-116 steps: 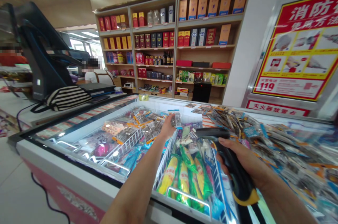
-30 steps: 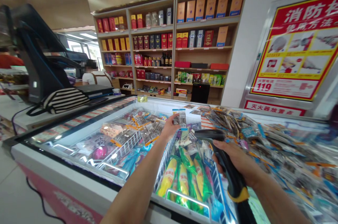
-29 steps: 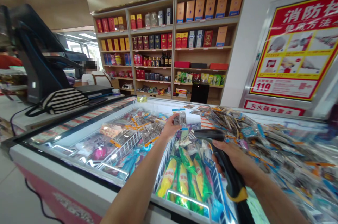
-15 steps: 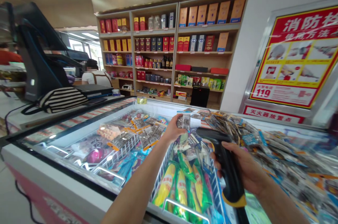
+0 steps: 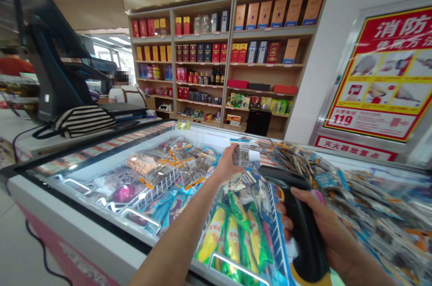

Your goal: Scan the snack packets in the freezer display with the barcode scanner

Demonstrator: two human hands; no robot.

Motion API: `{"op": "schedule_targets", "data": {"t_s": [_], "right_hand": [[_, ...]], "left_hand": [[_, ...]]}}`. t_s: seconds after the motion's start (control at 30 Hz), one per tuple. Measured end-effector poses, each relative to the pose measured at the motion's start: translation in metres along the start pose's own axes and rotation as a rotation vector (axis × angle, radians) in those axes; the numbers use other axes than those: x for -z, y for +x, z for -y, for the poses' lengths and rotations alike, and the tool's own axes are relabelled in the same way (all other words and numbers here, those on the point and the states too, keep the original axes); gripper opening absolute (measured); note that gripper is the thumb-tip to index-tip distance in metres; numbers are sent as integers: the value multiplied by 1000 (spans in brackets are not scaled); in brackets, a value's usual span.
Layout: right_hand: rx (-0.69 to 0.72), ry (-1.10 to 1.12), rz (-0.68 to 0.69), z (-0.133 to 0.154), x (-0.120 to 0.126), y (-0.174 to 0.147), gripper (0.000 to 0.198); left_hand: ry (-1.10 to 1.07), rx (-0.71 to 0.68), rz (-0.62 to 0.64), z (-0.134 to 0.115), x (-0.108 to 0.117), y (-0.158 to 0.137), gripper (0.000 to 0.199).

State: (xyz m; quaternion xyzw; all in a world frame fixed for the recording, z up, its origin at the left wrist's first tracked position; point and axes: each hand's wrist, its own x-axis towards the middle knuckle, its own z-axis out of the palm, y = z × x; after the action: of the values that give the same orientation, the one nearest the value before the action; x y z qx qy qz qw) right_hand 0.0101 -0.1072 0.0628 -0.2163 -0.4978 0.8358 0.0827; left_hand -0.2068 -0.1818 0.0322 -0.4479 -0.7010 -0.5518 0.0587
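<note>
My left hand reaches over the chest freezer, its fingers closed on a small clear snack packet with dark contents. In my right hand is a black and yellow barcode scanner, gripped around its handle. The scanner's head points left toward the packet, a short gap apart. Below both hands, yellow and green corn-shaped packs lie in a white wire basket. A heap of similar flat packets spreads to the right of the scanner, partly blurred.
The freezer's front rim runs along the near left side. A black checkout terminal and a striped pouch stand on the left counter. A person in white is behind it. Shelves of boxed goods line the back.
The view has turned slightly left, so the background sits further right. My right hand and the scanner have shifted a little right and down; the left hand still holds the packet.
</note>
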Motion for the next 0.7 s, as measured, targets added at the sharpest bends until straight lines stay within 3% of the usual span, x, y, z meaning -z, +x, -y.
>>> {"op": "schedule_targets", "data": {"t_s": [0.7], "right_hand": [[36,-18,26,-5,-2,-8,20]], "left_hand": [[96,-95,68,6,-1,-2,80]]}}
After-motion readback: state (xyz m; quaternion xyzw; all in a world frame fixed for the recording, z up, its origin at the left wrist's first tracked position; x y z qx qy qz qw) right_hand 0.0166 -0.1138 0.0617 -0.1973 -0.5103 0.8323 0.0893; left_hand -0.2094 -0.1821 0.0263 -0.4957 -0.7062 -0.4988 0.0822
